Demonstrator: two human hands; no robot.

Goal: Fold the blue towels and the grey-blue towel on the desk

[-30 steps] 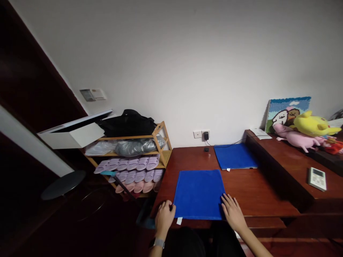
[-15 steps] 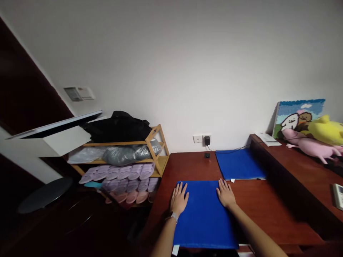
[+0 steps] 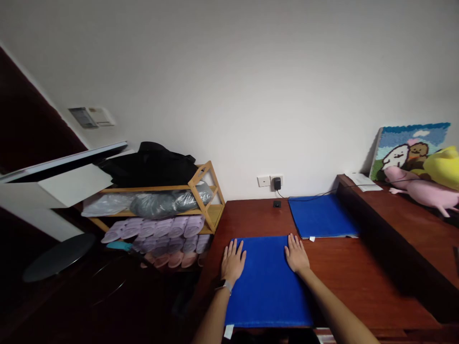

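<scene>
A blue cloth lies flat near the front of the reddish-brown desk, with a white tag at its near left corner. My left hand rests on its far left corner, palm down and fingers spread. Over at the far right corner, my right hand lies flat on the cloth's edge, fingers stretched out. Both hands press down without gripping anything. A second blue cloth, also with a white tag, lies beyond the right hand, close to the wall.
Left of the desk stands a wooden rack holding slippers, plastic-wrapped bundles and a black bag. A black charger is plugged into the wall, its cable crossing the far cloth. Plush toys sit on the raised ledge at right.
The view has shifted slightly. Both hands stay flat at the same far corners of the near cloth, which looks unchanged on the desk.
</scene>
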